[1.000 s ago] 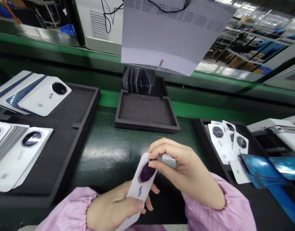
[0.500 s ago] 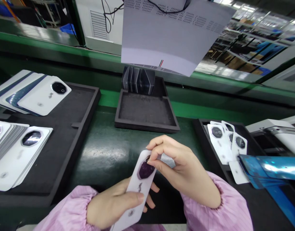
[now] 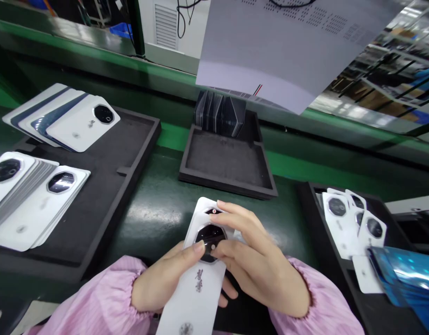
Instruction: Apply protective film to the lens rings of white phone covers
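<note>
My left hand [image 3: 172, 279] holds a white phone back cover [image 3: 200, 302] upright and slightly tilted, its thumb lying at the left edge of a dark octagonal camera window [image 3: 207, 238]. On the cover's upper right, my right hand [image 3: 259, 260] has its fingers bent over the edge, touching the window's right side. Above the window a second dark patch [image 3: 214, 211] with a small red dot shows partly under those fingers; whether it belongs to another cover behind, I cannot tell. Dark lettering and a round emblem mark the cover's lower half.
A black tray [image 3: 130, 172] at left carries white covers [image 3: 64, 186] in stacks. Ahead, a smaller black tray [image 3: 231, 184] holds a row of dark thin plates [image 3: 219, 114]. At right, white covers [image 3: 340, 223] lie in another tray beside blue film [image 3: 406, 270]. A paper sheet [image 3: 256, 56] hangs above.
My view has shifted, moving the trays rightward in the picture. The left thumb has slid up to the camera window, and my right fingers have spread from a pinch at its top over its right side.
</note>
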Demonstrator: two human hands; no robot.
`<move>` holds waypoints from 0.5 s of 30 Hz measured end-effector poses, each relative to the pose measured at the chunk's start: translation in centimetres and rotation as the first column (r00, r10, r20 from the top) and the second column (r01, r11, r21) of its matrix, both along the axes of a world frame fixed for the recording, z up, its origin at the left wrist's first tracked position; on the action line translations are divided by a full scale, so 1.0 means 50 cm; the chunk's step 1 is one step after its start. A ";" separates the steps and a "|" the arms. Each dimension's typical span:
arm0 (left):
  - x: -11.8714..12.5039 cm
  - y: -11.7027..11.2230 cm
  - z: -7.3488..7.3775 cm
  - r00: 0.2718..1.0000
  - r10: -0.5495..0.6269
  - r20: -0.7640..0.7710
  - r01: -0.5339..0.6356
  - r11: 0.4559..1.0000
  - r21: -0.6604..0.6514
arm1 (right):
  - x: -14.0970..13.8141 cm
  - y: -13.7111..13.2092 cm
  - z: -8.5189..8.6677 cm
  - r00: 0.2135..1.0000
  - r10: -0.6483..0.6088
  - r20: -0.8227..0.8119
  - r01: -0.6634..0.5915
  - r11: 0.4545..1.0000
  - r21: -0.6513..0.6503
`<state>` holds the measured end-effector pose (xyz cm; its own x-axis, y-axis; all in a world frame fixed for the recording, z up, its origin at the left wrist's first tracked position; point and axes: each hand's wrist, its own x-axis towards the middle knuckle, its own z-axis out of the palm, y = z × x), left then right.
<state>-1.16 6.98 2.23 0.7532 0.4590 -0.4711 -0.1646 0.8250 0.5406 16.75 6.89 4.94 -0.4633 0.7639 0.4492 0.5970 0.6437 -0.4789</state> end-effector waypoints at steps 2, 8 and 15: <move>0.000 0.000 0.000 1.000 0.009 -0.013 -0.009 1.000 -0.019 | 0.001 -0.001 0.000 1.000 0.002 0.006 -0.001 0.999 -0.032; 0.003 -0.003 0.006 0.999 0.032 -0.041 -0.033 0.999 -0.023 | 0.015 0.006 0.005 0.993 0.114 -0.006 -0.114 0.994 0.000; 0.004 -0.003 0.008 0.994 -0.030 -0.107 0.034 0.998 0.044 | 0.025 0.023 0.010 0.977 0.069 0.201 -0.108 0.976 0.190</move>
<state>-0.97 6.83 2.62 0.7150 0.4583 -0.5280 -0.0784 0.8030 0.5908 17.98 8.03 5.46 -0.6176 0.6204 0.4834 0.6016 0.7685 -0.2179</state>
